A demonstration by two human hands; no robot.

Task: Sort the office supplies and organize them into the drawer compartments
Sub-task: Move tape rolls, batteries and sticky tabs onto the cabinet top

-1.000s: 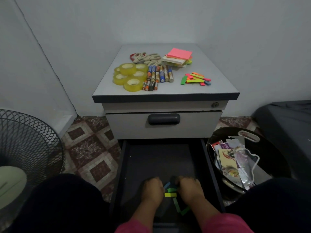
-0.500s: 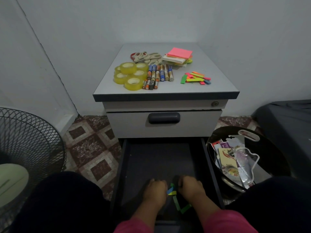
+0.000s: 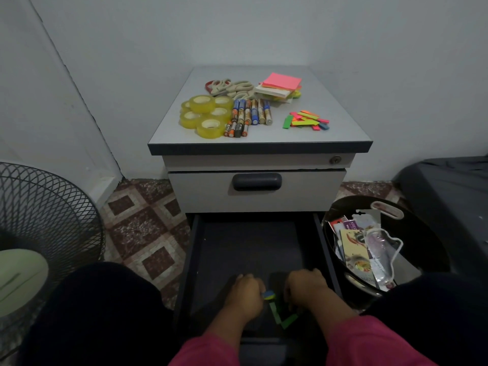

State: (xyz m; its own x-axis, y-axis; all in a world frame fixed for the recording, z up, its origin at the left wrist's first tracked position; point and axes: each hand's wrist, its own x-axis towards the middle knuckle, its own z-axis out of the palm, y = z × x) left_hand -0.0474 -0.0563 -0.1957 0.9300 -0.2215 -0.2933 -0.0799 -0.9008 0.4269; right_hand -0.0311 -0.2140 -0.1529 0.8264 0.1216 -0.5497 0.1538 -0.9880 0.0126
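Both hands are down in the open bottom drawer (image 3: 253, 247), at its near end, working a few small coloured paper tabs (image 3: 269, 295) between them. These tabs look thin, feather-light and floppy, so they should take almost no force; the sensible hold is a pinch on the flat faces or short ends, gathering several into a squared stack, as loose ones would slide apart or crease easily. The left hand (image 3: 247, 294) has its fingers curled and together, and a blue and yellow tab peeks out at its fingertips, so it seems to pinch them. The right hand (image 3: 306, 289) is also curled with the fingers bent down toward the drawer floor, but its fingertips are hidden, so I cannot tell whether it grips anything. Two green strips (image 3: 281, 315) lie loose on the drawer floor just near of the hands. No dividers show in the dark drawer. The rest of the supplies wait on the bench (image 3: 343, 128) top, far from the hands: more loose tabs (image 3: 306, 120) at the right, sticky note pads (image 3: 280, 87) behind them, markers (image 3: 249, 114) in the middle, tape rolls (image 3: 204, 114) at the left, scissors (image 3: 229, 87) at the far side.
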